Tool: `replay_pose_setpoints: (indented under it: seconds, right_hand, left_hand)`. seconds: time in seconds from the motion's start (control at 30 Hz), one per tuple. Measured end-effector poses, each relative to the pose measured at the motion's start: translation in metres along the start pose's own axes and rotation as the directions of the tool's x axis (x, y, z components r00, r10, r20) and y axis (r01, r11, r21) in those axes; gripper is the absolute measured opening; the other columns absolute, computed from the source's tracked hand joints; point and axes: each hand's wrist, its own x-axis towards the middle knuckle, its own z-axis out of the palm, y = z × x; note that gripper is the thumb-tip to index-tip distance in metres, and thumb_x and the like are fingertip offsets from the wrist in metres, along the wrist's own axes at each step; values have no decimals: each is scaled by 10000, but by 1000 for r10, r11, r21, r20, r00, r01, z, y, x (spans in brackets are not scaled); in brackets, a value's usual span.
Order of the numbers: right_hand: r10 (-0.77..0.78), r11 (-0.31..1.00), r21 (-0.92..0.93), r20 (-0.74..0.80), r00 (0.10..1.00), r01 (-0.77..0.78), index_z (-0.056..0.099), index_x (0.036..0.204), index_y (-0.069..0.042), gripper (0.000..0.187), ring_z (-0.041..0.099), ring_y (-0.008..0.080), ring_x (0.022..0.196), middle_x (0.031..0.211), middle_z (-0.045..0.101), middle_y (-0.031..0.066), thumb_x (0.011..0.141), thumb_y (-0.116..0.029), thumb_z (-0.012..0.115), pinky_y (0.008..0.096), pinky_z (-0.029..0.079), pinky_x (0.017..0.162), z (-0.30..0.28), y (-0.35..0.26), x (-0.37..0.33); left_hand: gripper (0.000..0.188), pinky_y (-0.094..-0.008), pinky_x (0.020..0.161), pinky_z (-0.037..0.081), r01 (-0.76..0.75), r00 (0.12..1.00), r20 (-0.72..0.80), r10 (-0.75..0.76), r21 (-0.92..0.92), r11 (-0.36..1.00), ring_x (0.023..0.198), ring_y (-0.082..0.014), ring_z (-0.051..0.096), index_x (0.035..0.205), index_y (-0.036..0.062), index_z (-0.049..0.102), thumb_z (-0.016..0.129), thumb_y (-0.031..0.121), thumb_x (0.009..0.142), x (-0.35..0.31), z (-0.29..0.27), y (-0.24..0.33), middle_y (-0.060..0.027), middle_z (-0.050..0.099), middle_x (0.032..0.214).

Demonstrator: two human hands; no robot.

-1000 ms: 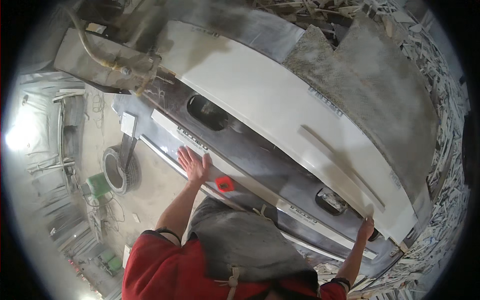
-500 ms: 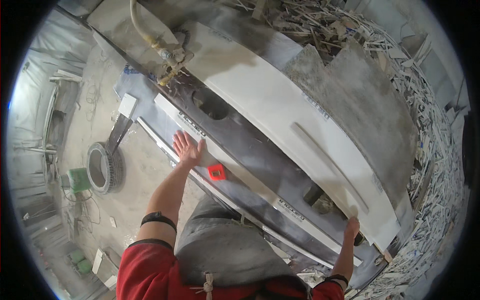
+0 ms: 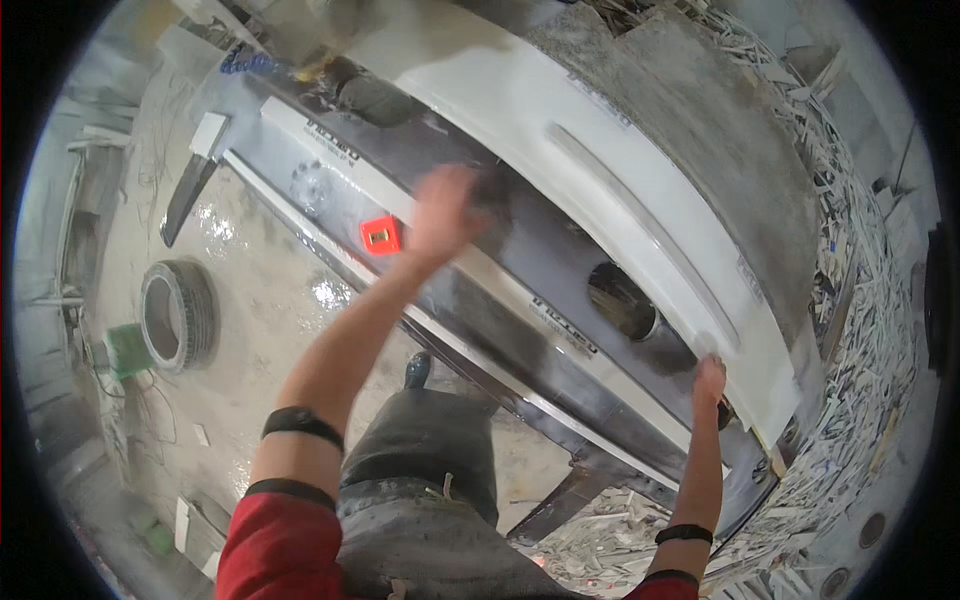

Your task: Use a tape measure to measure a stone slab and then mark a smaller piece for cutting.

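My left hand point(image 3: 440, 215) is smeared by motion above the long white strip point(image 3: 555, 325) with dark print, so its fingers cannot be read. Just left of it, a red tape measure point(image 3: 380, 235) lies on the wet dark table point(image 3: 480, 340). At the right end, my right hand point(image 3: 709, 382) is closed at the near edge of a large white slab point(image 3: 640, 215); what its fingers hold is hidden. A small dark object point(image 3: 724, 412) shows beside that hand. A narrow pale strip point(image 3: 650, 250) rests on top of the slab.
Along the table's near side runs another thin white strip point(image 3: 330, 250). Two openings cut through the tabletop, one a dark hole point(image 3: 622, 300). A tyre point(image 3: 178, 315) and a green object point(image 3: 127, 350) are on the wet floor at left. Broken offcuts point(image 3: 850, 330) pile up at right.
My left hand has lifted off the table beside the white strip and swung right, past the tape measure. My right hand remains at the slab's edge. The view has shifted, showing more floor.
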Motion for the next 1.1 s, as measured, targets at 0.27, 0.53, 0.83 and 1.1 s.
replay_pose_setpoints:
  seconds: [0.27,0.53,0.83,1.1]
  right_hand:
    - [-107,987,110,-68,992,114,630,996,6,155,571,399,945,995,606,193,894,-69,540,471,471,849,-25,-14,-11]
    - [-289,947,124,-76,954,297,606,1190,11,287,536,342,1027,1052,586,150,915,-39,539,434,469,909,-9,41,-18]
    - [-404,894,99,-245,882,437,621,976,30,131,523,365,885,923,553,170,869,17,546,468,448,782,-3,34,-10]
    - [-396,895,133,-201,896,425,629,960,36,110,522,366,901,940,560,174,899,-2,546,461,446,805,-2,32,-9]
  left_hand:
    - [435,-405,1090,391,-111,994,-1,114,191,975,1220,-291,481,1141,74,648,737,331,802,8,121,124,-103,554,1182]
    - [412,-381,1068,386,-115,973,-195,125,61,991,1211,-272,478,1121,91,658,706,353,808,3,141,121,-81,579,1138]
    - [408,-382,1050,414,-94,985,-135,110,123,988,1199,-271,502,1077,79,662,740,346,779,4,127,124,-84,587,1115]
    - [440,-375,1074,384,-110,974,-182,137,148,983,1246,-257,461,1052,67,658,746,385,760,1,126,126,-72,570,1140]
